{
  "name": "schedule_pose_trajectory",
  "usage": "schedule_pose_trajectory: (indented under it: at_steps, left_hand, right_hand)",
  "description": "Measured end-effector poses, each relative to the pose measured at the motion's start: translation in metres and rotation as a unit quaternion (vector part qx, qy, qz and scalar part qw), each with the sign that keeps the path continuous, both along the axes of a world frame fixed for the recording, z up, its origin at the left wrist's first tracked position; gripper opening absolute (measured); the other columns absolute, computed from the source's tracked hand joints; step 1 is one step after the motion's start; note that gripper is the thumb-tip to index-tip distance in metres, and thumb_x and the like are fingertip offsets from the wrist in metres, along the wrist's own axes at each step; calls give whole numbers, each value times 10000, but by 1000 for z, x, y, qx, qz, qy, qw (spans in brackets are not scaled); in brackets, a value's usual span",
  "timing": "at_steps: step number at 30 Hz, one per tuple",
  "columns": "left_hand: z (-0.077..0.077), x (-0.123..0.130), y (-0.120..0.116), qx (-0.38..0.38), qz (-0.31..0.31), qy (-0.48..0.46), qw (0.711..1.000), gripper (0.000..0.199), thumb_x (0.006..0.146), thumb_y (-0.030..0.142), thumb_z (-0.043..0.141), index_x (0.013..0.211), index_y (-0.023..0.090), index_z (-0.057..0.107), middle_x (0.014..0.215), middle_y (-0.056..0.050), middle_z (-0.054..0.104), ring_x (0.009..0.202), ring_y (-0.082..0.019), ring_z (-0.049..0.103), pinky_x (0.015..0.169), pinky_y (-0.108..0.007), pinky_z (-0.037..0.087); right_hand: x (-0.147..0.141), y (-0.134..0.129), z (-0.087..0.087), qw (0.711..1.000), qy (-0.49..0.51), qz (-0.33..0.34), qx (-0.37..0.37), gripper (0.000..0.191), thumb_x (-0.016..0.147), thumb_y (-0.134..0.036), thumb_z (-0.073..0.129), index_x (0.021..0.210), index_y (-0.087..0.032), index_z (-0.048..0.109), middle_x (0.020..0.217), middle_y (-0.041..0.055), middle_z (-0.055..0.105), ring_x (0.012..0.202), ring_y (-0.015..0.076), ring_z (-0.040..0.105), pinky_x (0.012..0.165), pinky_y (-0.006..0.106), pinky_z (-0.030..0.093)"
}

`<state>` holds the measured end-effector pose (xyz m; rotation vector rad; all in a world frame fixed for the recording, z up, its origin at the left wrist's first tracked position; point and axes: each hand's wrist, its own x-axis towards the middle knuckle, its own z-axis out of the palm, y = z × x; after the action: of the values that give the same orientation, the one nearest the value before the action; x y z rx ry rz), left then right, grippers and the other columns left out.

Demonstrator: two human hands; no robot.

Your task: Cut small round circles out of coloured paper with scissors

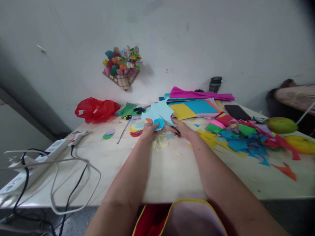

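Observation:
My left hand (147,129) pinches a bright blue paper circle (158,123) against a light blue sheet of paper (157,110) with jagged cut edges. In my right hand (184,128) are scissors (176,130) with black handles. Their blades reach toward the light blue sheet, close to the circle's right side. Beside my left hand lie paper discs (135,130) in yellow, red and other colours. Pale yellow paper scraps (159,142) rest just below both hands.
Coloured scraps (248,139) and two yellow-green fruits (280,125) lie on the right. Paper sheets (183,111), a phone (237,112) and a dark cup (215,84) are farther back. A red plastic bag (95,110) and a power strip (36,165) with loose cables occupy the left.

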<state>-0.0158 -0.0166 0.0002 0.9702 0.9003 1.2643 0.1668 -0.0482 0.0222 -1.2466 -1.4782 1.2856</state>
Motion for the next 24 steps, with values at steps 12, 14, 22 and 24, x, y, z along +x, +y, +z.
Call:
schedule_pose_trajectory:
  at_steps: [12,14,22,24]
  left_hand:
    - [-1,0,0,17,-9,-8,1000,245,650,204,866,783,133,673,773,-105,744,834,-270,756,728,-345,626]
    - [0,0,-1,13,-10,-5,1000,245,652,199,867,788,138,672,782,-108,747,848,-272,757,730,-343,627]
    - [2,1,-2,5,-7,-15,1000,231,665,185,854,786,130,665,762,-114,736,843,-276,757,718,-333,625]
    - [2,0,-2,4,-6,-16,1000,234,657,183,851,789,133,665,764,-112,738,842,-278,757,721,-339,625]
  right_hand:
    - [2,5,-6,1000,-17,-7,24,345,707,-324,821,832,-238,511,432,-95,447,373,81,364,371,185,250]
    - [2,6,-6,1000,-12,-2,25,347,699,-321,819,824,-239,506,432,-95,439,372,82,362,371,188,248]
    - [4,6,-7,1000,-5,5,29,337,701,-343,799,790,-238,492,444,-98,423,379,79,359,381,193,269]
    - [4,6,-7,1000,-3,5,27,350,686,-342,815,802,-237,502,442,-100,420,378,79,357,380,193,266]
